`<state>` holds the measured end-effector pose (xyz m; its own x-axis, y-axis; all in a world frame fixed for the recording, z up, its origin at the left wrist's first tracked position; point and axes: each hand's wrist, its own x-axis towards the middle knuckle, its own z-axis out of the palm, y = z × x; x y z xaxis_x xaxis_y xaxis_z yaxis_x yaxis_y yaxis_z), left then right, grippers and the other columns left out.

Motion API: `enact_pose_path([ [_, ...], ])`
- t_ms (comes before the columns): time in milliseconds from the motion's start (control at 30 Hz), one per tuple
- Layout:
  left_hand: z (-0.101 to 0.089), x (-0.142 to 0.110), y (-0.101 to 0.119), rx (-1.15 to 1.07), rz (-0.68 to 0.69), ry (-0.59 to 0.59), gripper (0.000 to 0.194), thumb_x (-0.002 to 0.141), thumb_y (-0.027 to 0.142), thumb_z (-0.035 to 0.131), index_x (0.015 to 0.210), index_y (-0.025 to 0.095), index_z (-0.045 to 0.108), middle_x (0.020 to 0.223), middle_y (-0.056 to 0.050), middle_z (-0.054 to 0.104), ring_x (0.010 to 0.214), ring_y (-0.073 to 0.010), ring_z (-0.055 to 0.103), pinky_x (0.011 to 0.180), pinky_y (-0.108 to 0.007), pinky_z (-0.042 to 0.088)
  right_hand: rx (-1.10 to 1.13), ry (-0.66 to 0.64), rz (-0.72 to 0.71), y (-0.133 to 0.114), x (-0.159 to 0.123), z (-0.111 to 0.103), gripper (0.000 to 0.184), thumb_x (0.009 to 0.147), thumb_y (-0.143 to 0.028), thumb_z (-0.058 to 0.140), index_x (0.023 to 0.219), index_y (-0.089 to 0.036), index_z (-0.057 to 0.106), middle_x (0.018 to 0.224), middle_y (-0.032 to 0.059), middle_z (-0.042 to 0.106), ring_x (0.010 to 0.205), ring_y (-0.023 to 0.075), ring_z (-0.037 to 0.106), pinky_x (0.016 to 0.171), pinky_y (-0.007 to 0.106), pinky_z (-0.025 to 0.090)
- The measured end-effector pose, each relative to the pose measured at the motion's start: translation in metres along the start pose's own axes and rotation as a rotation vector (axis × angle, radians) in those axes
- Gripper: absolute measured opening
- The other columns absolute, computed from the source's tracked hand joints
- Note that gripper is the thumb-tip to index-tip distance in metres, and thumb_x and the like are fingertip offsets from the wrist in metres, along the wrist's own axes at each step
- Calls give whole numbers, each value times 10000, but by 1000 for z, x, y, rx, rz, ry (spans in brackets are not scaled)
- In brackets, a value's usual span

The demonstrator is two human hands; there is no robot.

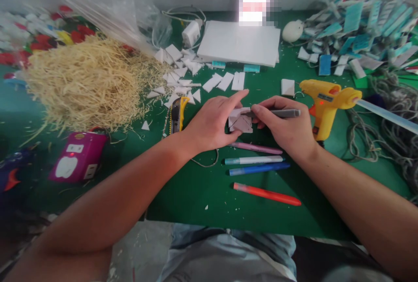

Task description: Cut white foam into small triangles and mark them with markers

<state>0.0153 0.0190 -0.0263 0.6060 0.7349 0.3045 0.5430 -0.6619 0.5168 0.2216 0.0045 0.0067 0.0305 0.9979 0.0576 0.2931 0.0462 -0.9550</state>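
Observation:
A small white foam piece (241,124) with dark pen lines lies on the green table, between my hands. My left hand (212,122) grips its left side, thumb at the near edge and fingers over the far edge. My right hand (283,122) is closed round a grey marker pen (284,113), its tip at the top of the piece. Just nearer to me lie a pink marker (256,147), a white and teal marker (254,160), a blue marker (259,168) and a red marker (267,194). A yellow box cutter (178,115) rests left of my left hand.
A yellow glue gun (326,101) with a glue stick lies to the right, beside grey yarn (369,138). White foam scraps (179,71) and a stack of white sheets (240,45) are behind. Straw (88,82) and a purple power socket (78,156) are on the left.

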Motion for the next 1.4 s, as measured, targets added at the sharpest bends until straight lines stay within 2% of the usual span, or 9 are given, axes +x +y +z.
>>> enact_pose_path([
  [200,1,-1,1,-31,-15,20,797,888,226,709,1601,183,355,1372,-128,695,1260,-297,658,1111,-440,510,64,56,39,2,2,-3,133,774,-236,829,679,-239,736,594,-23,700,512,130,619,500,257,523],
  [300,3,-2,-1,-65,-9,41,917,878,246,727,1662,217,252,1374,-128,680,1244,-297,655,1114,-457,511,58,89,54,5,4,-5,128,802,-216,798,690,-239,741,607,-17,703,522,134,623,512,263,535],
  [433,4,-2,-4,-81,-4,49,1023,871,250,726,1708,278,140,1306,-95,696,1180,-288,662,1125,-478,495,47,64,38,8,6,-5,104,817,-214,776,717,-228,753,619,-14,702,523,129,612,518,264,533],
  [567,5,-2,-3,-101,-22,45,1036,865,243,719,1710,312,123,1307,-79,700,1214,-294,647,1166,-500,462,51,46,2,9,6,-5,64,810,-230,778,749,-228,762,621,-21,695,514,122,595,514,263,524],
  [733,4,-2,-1,-123,-36,34,1037,876,262,708,1702,316,84,1379,-104,662,1243,-297,631,1126,-487,473,32,34,-16,12,6,-6,50,829,-255,770,782,-240,768,619,-22,686,513,129,592,511,269,514],
  [867,4,-1,-1,-48,-28,44,1078,862,260,727,1702,311,53,1288,-79,680,1180,-295,635,1162,-512,398,32,29,-23,14,7,-6,32,841,-239,765,810,-242,772,637,-24,692,518,125,600,508,264,512],
  [1033,2,-1,1,54,-48,50,1126,849,303,762,1707,308,33,1347,-90,659,1233,-330,596,1156,-517,333,56,37,-13,14,7,-7,74,848,-215,768,784,-248,750,620,-32,683,486,116,592,489,259,504],
  [1233,2,-3,2,61,-68,42,1044,874,297,735,1698,265,95,1291,-94,660,1188,-315,600,1131,-496,346,61,44,-16,16,6,-9,112,858,-278,806,780,-246,732,639,-20,712,504,129,631,512,269,534],
  [1400,1,-3,1,72,-63,40,1035,890,304,728,1704,274,89,1261,-89,668,1168,-313,614,1105,-489,369,67,37,-6,12,7,-7,86,825,-230,795,766,-240,733,622,-27,715,490,119,618,491,251,521],
])
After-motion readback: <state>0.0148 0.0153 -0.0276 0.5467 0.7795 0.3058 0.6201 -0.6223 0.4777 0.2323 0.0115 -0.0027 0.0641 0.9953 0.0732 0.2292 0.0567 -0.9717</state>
